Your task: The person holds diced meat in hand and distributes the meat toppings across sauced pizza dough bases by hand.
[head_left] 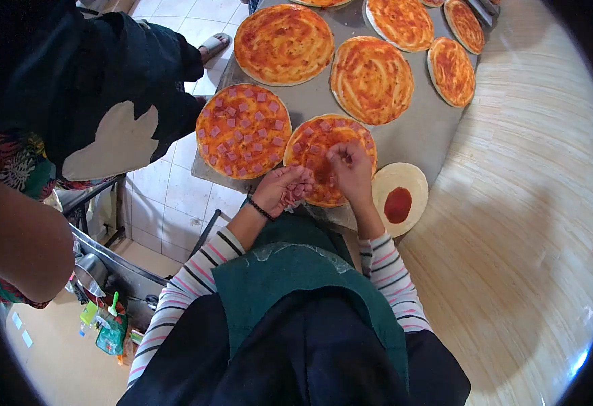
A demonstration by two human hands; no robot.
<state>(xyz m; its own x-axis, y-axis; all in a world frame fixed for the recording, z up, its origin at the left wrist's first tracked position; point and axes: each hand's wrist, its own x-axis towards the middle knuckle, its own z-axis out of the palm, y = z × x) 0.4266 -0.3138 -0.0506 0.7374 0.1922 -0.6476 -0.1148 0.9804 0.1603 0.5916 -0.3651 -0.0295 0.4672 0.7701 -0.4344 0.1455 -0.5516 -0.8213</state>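
My left hand (279, 189), with a dark beaded bracelet at its wrist, is cupped around diced ham (292, 197) by the near left edge of a sauced pizza base (323, 189). Over that same base is my right hand (353, 170), fingers pinched together; what sits between the fingertips is too small to make out. Pink ham squares lie on the sauce around it, partly hidden by my hands. Just to the left, another pizza (244, 131) carries ham pieces spread across its whole top.
Several bases with only sauce, such as this one (372, 80), lie farther back on the grey table (303, 101). A plain dough round (415, 186) with a red sauce spot rests at right, near the wood-patterned wall (513, 223). Another person (107, 88) stands at left.
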